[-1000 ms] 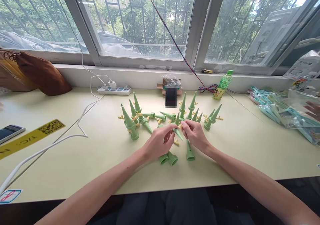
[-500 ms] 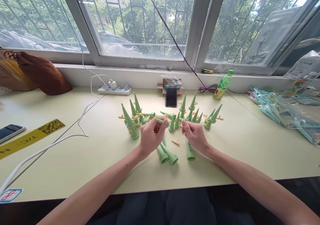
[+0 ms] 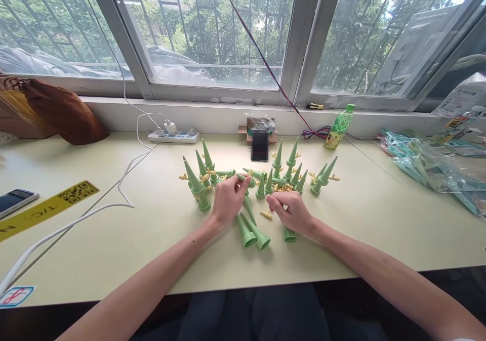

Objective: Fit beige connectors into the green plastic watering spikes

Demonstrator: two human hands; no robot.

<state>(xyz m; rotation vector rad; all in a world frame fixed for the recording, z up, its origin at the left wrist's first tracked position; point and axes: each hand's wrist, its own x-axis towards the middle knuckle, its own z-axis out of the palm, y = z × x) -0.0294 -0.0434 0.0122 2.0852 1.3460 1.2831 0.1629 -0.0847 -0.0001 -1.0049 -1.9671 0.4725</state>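
Note:
Green plastic plant-watering spikes and small yellow valves lie about both hands. My left hand (image 3: 229, 199) is closed, thumb and fingers pinching a green spike (image 3: 243, 178) whose far part shows beyond the fingertips. My right hand (image 3: 293, 211) is curled shut near the middle; whatever its fingertips hold, if anything, is hidden. Just left of and below those fingertips lies a loose yellow valve (image 3: 266, 215). Two green spikes (image 3: 261, 239) lie with their open ends toward me. Another spike (image 3: 290, 236) is partly covered by my right hand. Short green cones (image 3: 260, 187) stand between the hands.
Spikes with yellow valves stand at left (image 3: 196, 186) and right (image 3: 322, 179). A phone (image 3: 260, 146) leans on a small box at the back. Also there are a power strip (image 3: 174, 137), a green-capped bottle (image 3: 339, 128), plastic-wrapped packets (image 3: 421, 164) and a white cable (image 3: 91, 210).
My right hand has moved left and slightly down, closer to the loose yellow valve, and now covers more of the spike beneath it. My left hand has shifted slightly, still pinching its spike.

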